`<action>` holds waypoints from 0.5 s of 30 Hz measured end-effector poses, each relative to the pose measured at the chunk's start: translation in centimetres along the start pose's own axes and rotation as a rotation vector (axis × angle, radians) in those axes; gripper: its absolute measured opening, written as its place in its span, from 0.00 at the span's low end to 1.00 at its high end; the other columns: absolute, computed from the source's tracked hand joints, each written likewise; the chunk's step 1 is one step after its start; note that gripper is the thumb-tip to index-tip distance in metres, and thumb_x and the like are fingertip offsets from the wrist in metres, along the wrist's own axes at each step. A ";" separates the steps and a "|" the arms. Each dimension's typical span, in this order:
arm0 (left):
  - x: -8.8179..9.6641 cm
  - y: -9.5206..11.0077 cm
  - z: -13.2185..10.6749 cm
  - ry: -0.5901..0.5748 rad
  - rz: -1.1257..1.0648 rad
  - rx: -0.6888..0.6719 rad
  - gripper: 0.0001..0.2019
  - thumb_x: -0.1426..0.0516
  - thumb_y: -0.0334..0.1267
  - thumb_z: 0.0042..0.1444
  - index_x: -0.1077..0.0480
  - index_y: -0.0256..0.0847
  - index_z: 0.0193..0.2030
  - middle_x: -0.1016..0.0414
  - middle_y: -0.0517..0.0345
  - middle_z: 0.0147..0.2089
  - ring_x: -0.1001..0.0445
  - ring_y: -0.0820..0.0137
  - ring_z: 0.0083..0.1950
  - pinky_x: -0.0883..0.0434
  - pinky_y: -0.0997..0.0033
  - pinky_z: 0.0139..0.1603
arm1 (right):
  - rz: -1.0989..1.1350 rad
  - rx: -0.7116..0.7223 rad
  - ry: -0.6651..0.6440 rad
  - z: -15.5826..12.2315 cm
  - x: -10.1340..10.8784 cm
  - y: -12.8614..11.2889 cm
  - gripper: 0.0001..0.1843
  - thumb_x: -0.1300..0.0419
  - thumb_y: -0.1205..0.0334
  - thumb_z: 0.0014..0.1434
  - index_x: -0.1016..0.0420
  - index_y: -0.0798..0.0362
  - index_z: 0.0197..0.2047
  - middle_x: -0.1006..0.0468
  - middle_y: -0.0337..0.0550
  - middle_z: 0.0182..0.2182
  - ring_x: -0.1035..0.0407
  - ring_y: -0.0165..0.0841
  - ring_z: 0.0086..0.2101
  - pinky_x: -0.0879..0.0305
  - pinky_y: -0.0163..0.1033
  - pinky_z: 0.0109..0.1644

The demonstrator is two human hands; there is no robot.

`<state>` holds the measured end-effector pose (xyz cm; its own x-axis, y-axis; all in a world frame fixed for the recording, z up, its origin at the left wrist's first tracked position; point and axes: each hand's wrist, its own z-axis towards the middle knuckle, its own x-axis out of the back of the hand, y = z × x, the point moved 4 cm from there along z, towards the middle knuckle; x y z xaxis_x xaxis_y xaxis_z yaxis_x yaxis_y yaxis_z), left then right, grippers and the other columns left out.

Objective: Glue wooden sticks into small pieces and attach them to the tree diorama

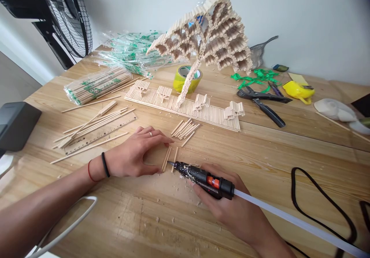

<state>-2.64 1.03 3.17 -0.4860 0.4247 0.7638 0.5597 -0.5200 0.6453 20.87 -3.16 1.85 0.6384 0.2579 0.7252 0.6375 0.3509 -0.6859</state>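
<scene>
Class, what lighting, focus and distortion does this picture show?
Head view throughout: soft light, faint shadows on the pale wooden table; the black glue gun fairly sharp; the black wire-caged fan leaning at the left edge, probably wide-angle stretch; the upper right corner darkened.

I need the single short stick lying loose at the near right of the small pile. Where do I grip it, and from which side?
Probably pinch the short stick across its middle, from above and the near right. It is thin, straight and flat on the table, while the pile crowds its far left side.
</scene>
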 end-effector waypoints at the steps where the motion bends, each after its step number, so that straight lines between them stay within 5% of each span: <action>1: 0.0 0.0 0.0 0.001 -0.001 -0.002 0.29 0.33 0.44 0.58 0.32 0.42 0.65 0.25 0.46 0.65 0.29 0.51 0.63 0.38 0.48 0.67 | -0.003 0.002 0.006 0.0 0.0 0.0 0.08 0.39 0.62 0.65 0.27 0.48 0.32 0.21 0.39 0.28 0.27 0.37 0.30 0.32 0.40 0.37; 15: -0.1 0.0 0.0 0.008 -0.008 -0.007 0.29 0.33 0.42 0.58 0.32 0.44 0.66 0.25 0.47 0.65 0.29 0.52 0.63 0.37 0.47 0.67 | 0.016 -0.043 -0.010 0.4 0.0 -0.4 0.08 0.41 0.61 0.64 0.26 0.49 0.32 0.23 0.38 0.27 0.29 0.37 0.29 0.33 0.40 0.36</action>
<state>-2.64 1.02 3.11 -0.4957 0.4232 0.7584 0.5510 -0.5218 0.6513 20.46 -2.98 2.15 0.6448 0.2721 0.7142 0.6450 0.3077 -0.6995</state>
